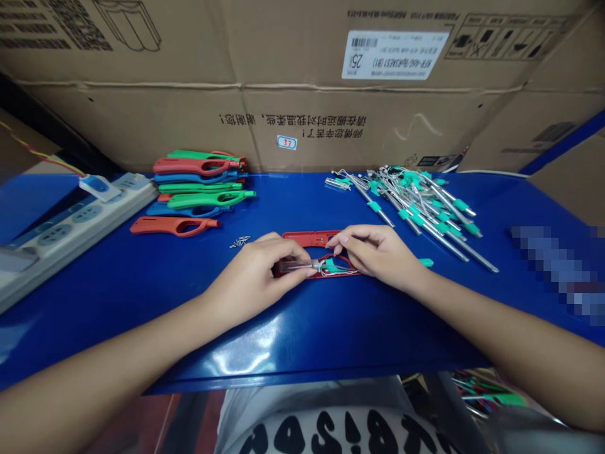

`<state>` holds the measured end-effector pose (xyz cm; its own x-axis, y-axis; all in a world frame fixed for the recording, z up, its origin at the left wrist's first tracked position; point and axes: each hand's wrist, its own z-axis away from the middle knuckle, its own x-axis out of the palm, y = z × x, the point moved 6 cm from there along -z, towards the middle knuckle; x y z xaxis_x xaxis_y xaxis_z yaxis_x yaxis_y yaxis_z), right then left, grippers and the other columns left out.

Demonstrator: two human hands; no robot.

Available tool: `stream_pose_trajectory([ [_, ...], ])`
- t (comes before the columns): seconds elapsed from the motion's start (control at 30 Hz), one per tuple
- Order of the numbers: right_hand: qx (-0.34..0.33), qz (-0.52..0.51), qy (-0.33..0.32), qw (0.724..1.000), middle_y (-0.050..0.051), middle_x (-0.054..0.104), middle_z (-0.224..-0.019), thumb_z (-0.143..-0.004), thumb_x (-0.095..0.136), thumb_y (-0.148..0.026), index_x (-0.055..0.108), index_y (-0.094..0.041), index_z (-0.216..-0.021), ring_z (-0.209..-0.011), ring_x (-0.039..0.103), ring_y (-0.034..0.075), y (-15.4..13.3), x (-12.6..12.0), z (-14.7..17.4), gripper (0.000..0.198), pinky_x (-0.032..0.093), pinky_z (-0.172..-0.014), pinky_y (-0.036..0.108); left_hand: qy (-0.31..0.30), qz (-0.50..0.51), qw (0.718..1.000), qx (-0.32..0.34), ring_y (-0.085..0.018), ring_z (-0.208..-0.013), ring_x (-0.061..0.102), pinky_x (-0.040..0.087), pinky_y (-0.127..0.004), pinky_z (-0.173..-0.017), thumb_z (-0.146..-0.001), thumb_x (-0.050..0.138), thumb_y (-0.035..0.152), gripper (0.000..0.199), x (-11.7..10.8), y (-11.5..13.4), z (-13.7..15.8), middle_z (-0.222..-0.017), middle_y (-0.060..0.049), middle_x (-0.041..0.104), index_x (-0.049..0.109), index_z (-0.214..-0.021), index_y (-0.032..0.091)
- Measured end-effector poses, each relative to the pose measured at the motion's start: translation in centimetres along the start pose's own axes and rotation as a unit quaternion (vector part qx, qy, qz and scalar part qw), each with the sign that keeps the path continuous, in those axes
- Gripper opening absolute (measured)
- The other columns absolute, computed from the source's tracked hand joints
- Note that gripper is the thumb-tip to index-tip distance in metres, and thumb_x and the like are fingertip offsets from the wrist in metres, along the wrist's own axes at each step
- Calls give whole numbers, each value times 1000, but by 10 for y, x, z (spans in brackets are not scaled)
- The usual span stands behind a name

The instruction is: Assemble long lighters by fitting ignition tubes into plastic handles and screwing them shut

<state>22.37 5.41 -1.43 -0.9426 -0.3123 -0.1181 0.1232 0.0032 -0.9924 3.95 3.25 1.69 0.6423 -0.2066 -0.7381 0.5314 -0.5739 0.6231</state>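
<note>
My left hand (258, 271) is closed around the left end of a red lighter shell half (309, 275), thumb and fingers on a clear fuel tank (297, 267) lying inside it. In the middle of the shell show a green trigger (336, 265) and thin white wires. Over its right part, my right hand (380, 252) has thumb and forefinger pinched together; what is between them is too small to make out. A second red shell half (307, 239) lies just behind, partly covered by my right fingers. A small pile of screws (240, 242) lies left of it.
Red, green and blue lighter casings (193, 200) are stacked at the back left, beside a white power strip (70, 230). Metal lighter tubes with green triggers (416, 205) lie heaped at the back right. A large cardboard box (189, 113) walls off the blue table's (189, 359) rear.
</note>
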Motion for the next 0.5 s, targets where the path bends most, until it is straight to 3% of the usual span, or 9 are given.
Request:
stream_pose_trajectory([
  [0.13, 2, 17, 15, 1000, -3, 59, -62, -90, 62, -40, 69, -14, -81, -38, 36, 3, 0, -7, -2, 28, 28, -40, 22, -37, -39, 998, 22, -18, -88, 64, 48, -32, -81, -91, 72, 29, 9, 4, 1, 0, -93, -2, 72, 74, -91, 21],
  [0.37, 7, 19, 3, 1000, -6, 52, -53, -90, 61, -39, 68, -14, -80, -38, 34, 3, 0, -5, -3, 27, 26, -41, 22, -39, -20, 998, -33, -13, -76, 64, 48, -24, -67, -90, 71, 27, 11, 10, -9, 3, -91, -1, 68, 73, -99, 20],
  [0.5, 10, 15, 0, 1000, -4, 57, -60, -87, 64, -39, 67, -15, -78, -40, 35, 3, 0, -5, -4, 26, 25, -41, 22, -41, -43, 998, -29, -13, -74, 64, 47, -25, -65, -89, 73, 28, 14, 8, -6, 5, -94, 0, 69, 75, -101, 22],
])
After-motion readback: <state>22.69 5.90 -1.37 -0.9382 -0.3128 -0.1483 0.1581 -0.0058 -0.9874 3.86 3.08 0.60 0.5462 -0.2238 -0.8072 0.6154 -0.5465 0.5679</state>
